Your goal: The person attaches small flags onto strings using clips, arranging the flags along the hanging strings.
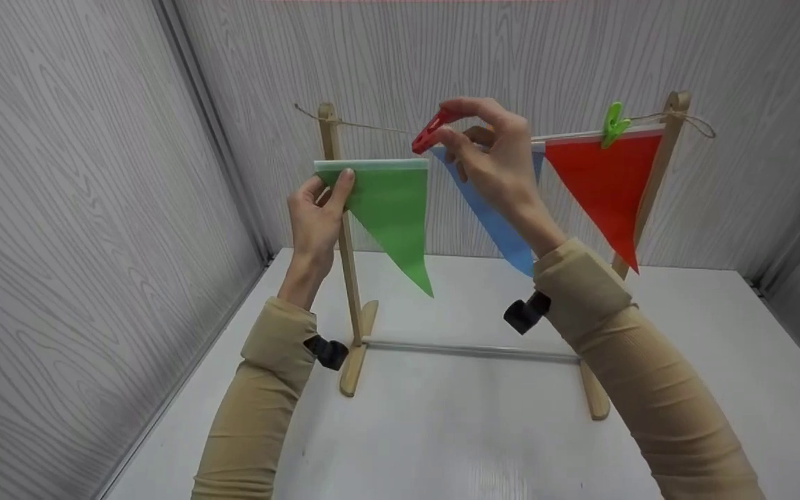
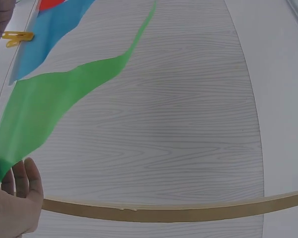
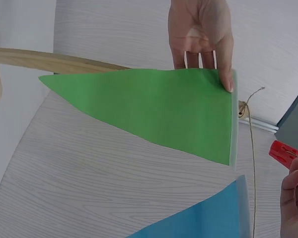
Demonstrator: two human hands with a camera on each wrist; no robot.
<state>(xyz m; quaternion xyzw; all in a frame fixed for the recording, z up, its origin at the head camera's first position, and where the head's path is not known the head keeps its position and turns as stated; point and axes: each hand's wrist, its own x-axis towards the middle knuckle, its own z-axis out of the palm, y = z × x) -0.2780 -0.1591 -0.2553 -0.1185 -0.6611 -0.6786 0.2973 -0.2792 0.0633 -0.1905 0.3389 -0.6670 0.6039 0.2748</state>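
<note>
My left hand (image 1: 317, 219) pinches a green triangular pennant (image 1: 396, 208) near the left end of its pale top strip, thumb in front. The pennant hangs point down, below the twine (image 1: 376, 127). Between thumb and fingers of my right hand (image 1: 494, 153) is a red clothespin (image 1: 431, 132), tilted, close to the twine. Behind that hand hangs a blue pennant (image 1: 490, 208), partly hidden; a yellow clothespin (image 2: 19, 37) grips its top in the left wrist view. At the right, a red pennant (image 1: 612, 180) hangs under a lime-green clothespin (image 1: 613, 126).
A wooden stand holds the twine between a left post (image 1: 350, 271) and a right post (image 1: 657, 173). A pale crossbar (image 1: 469, 349) joins its feet on the white table (image 1: 442, 430). Grey wood-grain panels (image 1: 247, 62) stand behind and at both sides.
</note>
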